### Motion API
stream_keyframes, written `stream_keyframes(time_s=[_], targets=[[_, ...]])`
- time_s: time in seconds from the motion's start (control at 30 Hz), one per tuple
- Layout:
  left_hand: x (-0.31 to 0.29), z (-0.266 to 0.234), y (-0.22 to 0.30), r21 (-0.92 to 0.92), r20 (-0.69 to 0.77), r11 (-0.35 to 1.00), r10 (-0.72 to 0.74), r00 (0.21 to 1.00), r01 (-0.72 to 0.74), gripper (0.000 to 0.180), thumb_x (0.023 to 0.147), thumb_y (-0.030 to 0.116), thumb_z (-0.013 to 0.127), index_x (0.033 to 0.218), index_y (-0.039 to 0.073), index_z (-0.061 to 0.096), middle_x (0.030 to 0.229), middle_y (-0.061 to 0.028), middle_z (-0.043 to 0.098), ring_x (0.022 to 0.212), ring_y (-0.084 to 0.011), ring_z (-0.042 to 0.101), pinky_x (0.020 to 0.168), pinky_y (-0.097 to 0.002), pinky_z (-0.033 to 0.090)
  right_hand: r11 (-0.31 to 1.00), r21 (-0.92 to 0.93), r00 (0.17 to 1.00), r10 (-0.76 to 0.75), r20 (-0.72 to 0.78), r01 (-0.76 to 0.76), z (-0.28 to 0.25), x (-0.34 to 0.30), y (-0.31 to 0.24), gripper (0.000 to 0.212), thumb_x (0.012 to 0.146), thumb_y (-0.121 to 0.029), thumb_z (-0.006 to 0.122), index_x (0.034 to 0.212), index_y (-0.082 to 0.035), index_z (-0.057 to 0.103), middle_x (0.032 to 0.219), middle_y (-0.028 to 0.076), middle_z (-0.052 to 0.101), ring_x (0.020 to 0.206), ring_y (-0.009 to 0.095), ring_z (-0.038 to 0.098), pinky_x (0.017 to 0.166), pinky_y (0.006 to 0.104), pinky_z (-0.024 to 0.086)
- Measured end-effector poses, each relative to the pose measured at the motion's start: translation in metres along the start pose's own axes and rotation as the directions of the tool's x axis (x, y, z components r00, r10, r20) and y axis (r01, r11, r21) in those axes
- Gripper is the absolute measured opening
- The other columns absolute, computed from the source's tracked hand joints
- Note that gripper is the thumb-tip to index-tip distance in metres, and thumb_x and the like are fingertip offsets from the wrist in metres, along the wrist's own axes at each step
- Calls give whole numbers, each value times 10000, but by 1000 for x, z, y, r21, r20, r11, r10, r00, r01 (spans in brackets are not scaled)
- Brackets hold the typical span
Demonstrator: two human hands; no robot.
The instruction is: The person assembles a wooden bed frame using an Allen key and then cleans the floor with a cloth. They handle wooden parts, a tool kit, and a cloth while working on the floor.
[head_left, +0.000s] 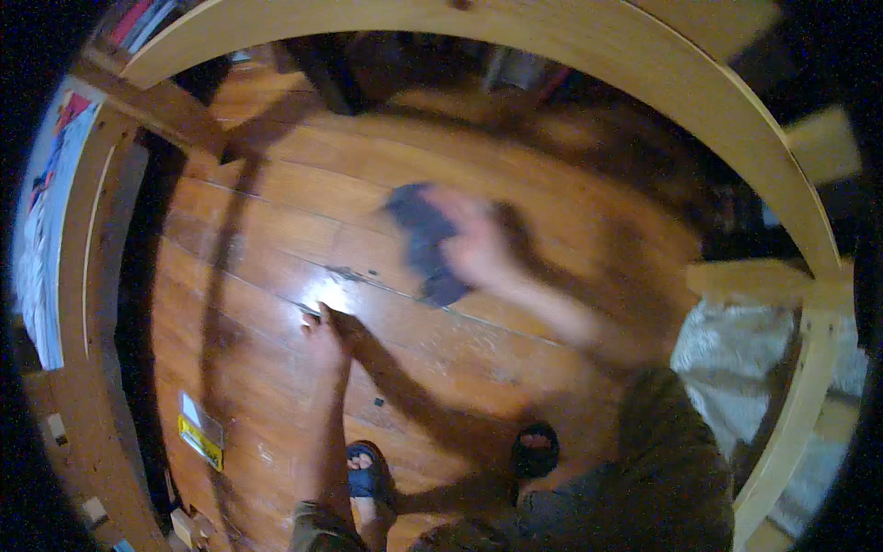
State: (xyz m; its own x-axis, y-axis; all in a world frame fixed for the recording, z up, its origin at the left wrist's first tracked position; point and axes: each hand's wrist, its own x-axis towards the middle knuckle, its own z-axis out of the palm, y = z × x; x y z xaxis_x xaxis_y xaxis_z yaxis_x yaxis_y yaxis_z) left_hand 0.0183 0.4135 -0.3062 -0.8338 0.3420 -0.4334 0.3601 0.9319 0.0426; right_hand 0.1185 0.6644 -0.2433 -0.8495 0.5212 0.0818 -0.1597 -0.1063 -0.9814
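Observation:
My right hand [472, 241], smeared by motion, reaches over the wooden floor [294, 207] with a dark blue-grey cloth [430, 248] under its fingers. Whether the cloth lies flat on the boards or is lifted cannot be made out. My left hand [324, 333] is low over the floor at centre left, its fingers curled together beside a bright patch of light on the boards. A thin dark bit shows at its fingertips, too small to name. Between the hands, dark scraps [354, 273] lie along a seam in the boards.
A curved-looking pale wooden frame [552, 28] surrounds the floor. At the left lies a yellow and clear package [202, 437]. White crumpled fabric [736, 359] sits behind the frame at right. My feet in dark sandals [366, 469] stand below. A small dark piece [379, 402] lies nearby.

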Motion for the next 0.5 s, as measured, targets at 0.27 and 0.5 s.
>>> stream_keyframes(time_s=[0.27, 0.5], targets=[[48, 85, -52, 171, -185, 944, 313, 932, -283, 638, 800, 380, 531, 1254, -32, 352, 1103, -269, 504, 1001, -373, 511, 836, -451, 424, -227, -572, 613, -207, -763, -788, -396, -390, 7, 693, 670, -96, 586, 1312, -147, 328, 1170, 186, 466, 1032, 418, 466, 880, 470, 403], [61, 90, -133, -580, -79, 765, 290, 954, -280, 458, 759, 187, 572, 1162, -18, 497, 1094, -244, 511, 962, -377, 522, 851, -427, 413, -40, -612, 606, -203, -769, -790, -196, -255, 43, 484, 746, -159, 546, 1212, -125, 424, 1153, 138, 474, 1010, 346, 466, 825, 447, 423]])
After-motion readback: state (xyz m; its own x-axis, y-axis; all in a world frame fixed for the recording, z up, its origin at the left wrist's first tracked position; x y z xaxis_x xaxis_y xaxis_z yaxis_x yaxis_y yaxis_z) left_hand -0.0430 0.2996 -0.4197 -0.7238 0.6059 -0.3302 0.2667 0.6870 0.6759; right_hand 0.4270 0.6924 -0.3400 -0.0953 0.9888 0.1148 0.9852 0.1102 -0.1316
